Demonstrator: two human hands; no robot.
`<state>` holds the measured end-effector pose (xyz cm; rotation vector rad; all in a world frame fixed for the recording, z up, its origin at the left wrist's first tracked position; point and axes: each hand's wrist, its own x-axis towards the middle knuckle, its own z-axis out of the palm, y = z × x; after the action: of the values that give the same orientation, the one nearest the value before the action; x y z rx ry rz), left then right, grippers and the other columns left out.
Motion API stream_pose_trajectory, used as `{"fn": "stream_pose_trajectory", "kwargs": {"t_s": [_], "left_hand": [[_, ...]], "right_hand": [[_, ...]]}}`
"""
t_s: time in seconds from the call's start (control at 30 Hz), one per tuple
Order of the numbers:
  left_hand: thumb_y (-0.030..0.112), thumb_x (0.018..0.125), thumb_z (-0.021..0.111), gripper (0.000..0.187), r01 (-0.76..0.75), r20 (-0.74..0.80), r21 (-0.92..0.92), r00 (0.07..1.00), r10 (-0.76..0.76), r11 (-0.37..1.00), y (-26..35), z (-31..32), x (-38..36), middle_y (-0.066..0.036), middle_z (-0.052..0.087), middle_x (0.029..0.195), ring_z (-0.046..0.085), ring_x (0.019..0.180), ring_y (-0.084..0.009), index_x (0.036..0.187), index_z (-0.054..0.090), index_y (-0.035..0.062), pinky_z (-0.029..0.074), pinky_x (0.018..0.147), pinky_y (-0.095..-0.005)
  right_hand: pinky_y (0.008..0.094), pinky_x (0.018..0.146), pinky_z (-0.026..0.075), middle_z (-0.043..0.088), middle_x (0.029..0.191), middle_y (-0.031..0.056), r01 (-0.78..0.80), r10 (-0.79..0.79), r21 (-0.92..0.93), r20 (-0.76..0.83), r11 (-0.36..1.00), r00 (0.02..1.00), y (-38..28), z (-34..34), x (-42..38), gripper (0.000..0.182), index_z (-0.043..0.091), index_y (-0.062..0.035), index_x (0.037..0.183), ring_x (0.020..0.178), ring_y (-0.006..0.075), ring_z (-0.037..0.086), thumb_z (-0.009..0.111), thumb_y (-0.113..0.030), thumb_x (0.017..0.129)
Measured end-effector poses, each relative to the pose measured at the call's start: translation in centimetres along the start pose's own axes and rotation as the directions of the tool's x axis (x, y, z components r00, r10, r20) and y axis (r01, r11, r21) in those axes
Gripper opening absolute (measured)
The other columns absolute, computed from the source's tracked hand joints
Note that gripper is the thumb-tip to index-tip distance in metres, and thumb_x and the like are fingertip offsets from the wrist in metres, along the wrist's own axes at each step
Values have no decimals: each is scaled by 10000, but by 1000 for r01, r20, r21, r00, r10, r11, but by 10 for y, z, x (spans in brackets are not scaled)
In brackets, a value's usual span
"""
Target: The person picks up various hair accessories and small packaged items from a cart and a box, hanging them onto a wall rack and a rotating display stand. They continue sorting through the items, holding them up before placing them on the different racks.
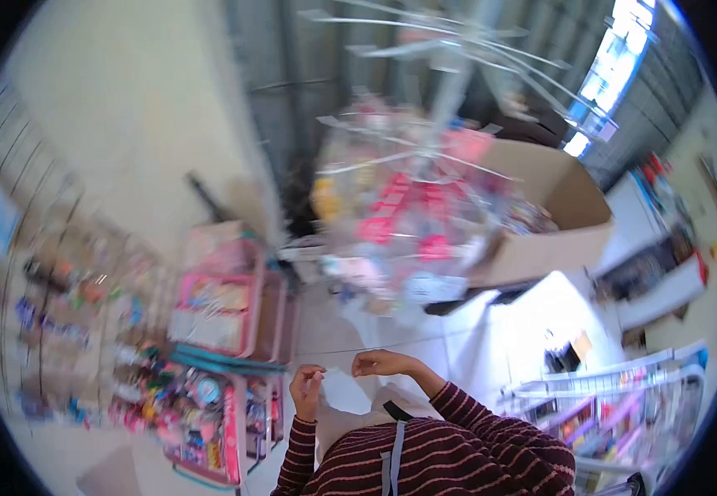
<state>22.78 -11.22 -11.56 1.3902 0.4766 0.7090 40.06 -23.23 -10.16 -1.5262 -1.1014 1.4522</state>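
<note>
My left hand (307, 390) is raised in front of my body, its thumb and fingertips drawn together in a pinch. Close by on its right, my right hand (385, 363) has curled fingers, also pinched, pointing toward the left one. Between the two hands is a pale, whitish patch, perhaps a thin clear piece; blur hides what it is. Ahead of the hands stands a rotating wire display rack (426, 153), hung with blurred pink and clear packets (391, 211).
An open cardboard box (552, 240) stands right of the rack. To the left are a pink-edged crate (255, 306) of packets, a lower bin (230, 430) of small goods and a wire wall grid (11, 124). A white wire basket (681, 360) is at lower right.
</note>
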Motion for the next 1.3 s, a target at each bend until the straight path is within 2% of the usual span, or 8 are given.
{"fn": "stream_pose_trajectory", "kwargs": {"t_s": [0.3, 0.37, 0.5, 0.77, 0.97, 1.03, 1.23, 1.3], "left_hand": [[35, 746, 507, 60, 84, 554, -134, 832, 4, 987, 1, 245, -7, -69, 553, 732, 503, 659, -128, 765, 538, -13, 394, 619, -228], [50, 747, 514, 69, -75, 772, -71, 628, 102, 995, 4, 275, -4, -55, 560, 736, 497, 655, -117, 772, 549, -4, 390, 616, -223], [67, 750, 521, 77, -53, 876, -54, 476, 73, 997, -12, 319, 11, -35, 560, 730, 492, 654, -101, 773, 559, 3, 387, 609, -218], [79, 770, 499, 104, 303, 788, -219, 615, -15, 928, -2, 413, 80, -79, 514, 770, 491, 660, -120, 822, 498, -11, 400, 623, -231], [224, 801, 467, 244, 64, 646, -375, 733, 212, 925, 33, 473, 154, -101, 500, 759, 477, 604, -137, 858, 467, -13, 404, 578, -241], [197, 799, 477, 222, 16, 644, -335, 733, 217, 942, 34, 494, 180, -96, 501, 782, 480, 628, -136, 879, 461, -9, 402, 578, -231], [155, 774, 515, 277, -35, 634, 147, 770, -67, 988, 15, 549, 227, -103, 516, 889, 515, 793, -169, 991, 433, 3, 407, 693, -260], [142, 746, 529, 312, -434, 697, 469, 717, -21, 769, 13, 559, 238, -131, 514, 933, 508, 868, -268, 1011, 423, 14, 403, 743, -326]], "right_hand": [[246, 752, 387, 541, 830, 46, 184, 29, 275, -621, 944, 783, 50, -60, -214, 135, 511, -16, 880, 818, 120, 498, 484, -122, 801], [241, 746, 394, 544, 841, 44, 203, 90, 270, -781, 941, 618, 68, -62, -246, 137, 514, -14, 875, 815, 117, 505, 493, -125, 797], [245, 752, 395, 553, 847, 53, 342, 190, 321, -912, 883, 364, 115, -59, -287, 129, 519, -26, 866, 814, 127, 511, 508, -129, 788], [220, 669, 394, 561, 805, 46, 452, 267, 302, -953, 839, 141, 126, -139, -327, 135, 518, -26, 808, 767, 110, 516, 558, -143, 754], [185, 565, 394, 539, 730, 2, 331, 47, 17, -995, 944, -84, 70, -285, -343, 87, 517, -24, 783, 649, 57, 496, 554, -97, 752], [181, 522, 376, 539, 684, -9, 198, -173, -187, -981, 962, -86, 55, -335, -344, 109, 526, -26, 804, 603, 42, 490, 558, -116, 750], [259, 506, 403, 544, 658, 95, -38, -415, -440, -869, 897, 269, 11, -461, -345, 128, 516, -15, 795, 561, 166, 529, 550, -118, 728], [331, 542, 422, 552, 699, 136, -68, -501, -618, -692, 784, 519, 18, -505, -337, 113, 524, -36, 789, 608, 259, 544, 528, -120, 713]]}}
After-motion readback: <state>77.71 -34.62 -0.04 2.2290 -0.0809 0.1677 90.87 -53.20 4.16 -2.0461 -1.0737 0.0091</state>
